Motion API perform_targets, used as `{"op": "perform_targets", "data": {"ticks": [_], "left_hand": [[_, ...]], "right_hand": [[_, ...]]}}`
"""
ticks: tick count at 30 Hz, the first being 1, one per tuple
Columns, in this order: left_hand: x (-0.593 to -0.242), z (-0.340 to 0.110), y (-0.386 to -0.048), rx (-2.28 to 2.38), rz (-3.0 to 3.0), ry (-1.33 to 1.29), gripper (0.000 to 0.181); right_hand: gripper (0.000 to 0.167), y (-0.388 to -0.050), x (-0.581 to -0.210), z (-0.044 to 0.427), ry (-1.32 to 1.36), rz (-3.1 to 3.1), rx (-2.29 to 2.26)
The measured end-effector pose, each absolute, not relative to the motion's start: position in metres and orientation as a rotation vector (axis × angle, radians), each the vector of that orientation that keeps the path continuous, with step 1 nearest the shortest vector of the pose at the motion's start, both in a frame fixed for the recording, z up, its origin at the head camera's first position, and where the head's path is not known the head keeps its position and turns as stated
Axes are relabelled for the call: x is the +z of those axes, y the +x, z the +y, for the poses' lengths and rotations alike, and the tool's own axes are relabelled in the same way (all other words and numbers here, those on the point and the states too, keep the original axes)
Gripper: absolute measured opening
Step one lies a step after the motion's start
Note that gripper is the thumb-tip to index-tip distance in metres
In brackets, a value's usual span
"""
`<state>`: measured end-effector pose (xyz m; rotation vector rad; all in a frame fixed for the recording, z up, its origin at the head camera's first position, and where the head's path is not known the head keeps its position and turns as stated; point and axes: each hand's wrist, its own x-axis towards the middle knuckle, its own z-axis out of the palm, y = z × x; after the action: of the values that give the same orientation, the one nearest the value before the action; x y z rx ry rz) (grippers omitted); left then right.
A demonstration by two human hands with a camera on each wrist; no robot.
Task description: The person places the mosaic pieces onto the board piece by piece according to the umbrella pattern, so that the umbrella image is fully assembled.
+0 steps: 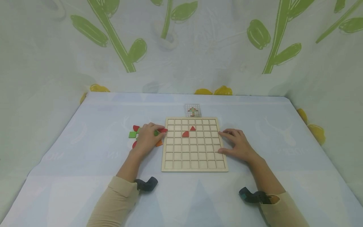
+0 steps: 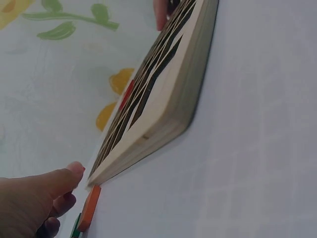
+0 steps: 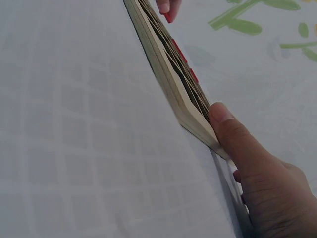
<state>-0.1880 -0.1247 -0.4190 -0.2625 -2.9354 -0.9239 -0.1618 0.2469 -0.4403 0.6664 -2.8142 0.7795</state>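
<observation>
A square wooden grid board (image 1: pixel 194 170) lies on the table. In its upper cells sit a red quarter-circle piece (image 1: pixel 185 134) and a red triangle (image 1: pixel 193 128). At the board's left edge, my left hand (image 1: pixel 146 136) pinches a red piece (image 3: pixel 167 18) at its fingertips; the fingers hide part of its shape. Under and around that hand lie loose pieces, among them a green square (image 1: pixel 132 135) and an orange piece (image 1: pixel 159 143). My right hand (image 1: pixel 237 145) rests against the board's right edge, its thumb (image 3: pixel 223 115) touching the rim and its fingers extended.
Just beyond the board's far edge lies a small pattern card (image 1: pixel 193 110) with a coloured figure on a grid. A pale patterned cloth (image 1: pixel 195 198) covers the table. Behind stands a white wall covering (image 1: pixel 210 53) with green leaves.
</observation>
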Motion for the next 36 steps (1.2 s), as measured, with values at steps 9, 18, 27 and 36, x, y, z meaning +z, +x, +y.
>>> {"op": "perform_targets", "data": {"ticks": [9, 18, 27, 36], "left_hand": [[-0.418, -0.119, -0.185, -0.932, -2.959, -0.29, 0.036], [-0.42, -0.114, -0.183, -0.913, -2.97, -0.337, 0.034], [-0.42, -0.108, -0.18, -0.898, -2.996, -0.435, 0.033], [-0.418, -0.1, -0.177, -0.832, -2.96, -0.486, 0.03]], "right_hand": [[0.071, -0.161, -0.439, 0.246, 0.656, -2.827, 0.777], [0.072, -0.16, -0.438, 0.245, 0.625, -2.855, 0.775], [0.072, -0.16, -0.438, 0.245, 0.632, -2.846, 0.782], [0.072, -0.16, -0.438, 0.245, 0.627, -2.854, 0.779]]}}
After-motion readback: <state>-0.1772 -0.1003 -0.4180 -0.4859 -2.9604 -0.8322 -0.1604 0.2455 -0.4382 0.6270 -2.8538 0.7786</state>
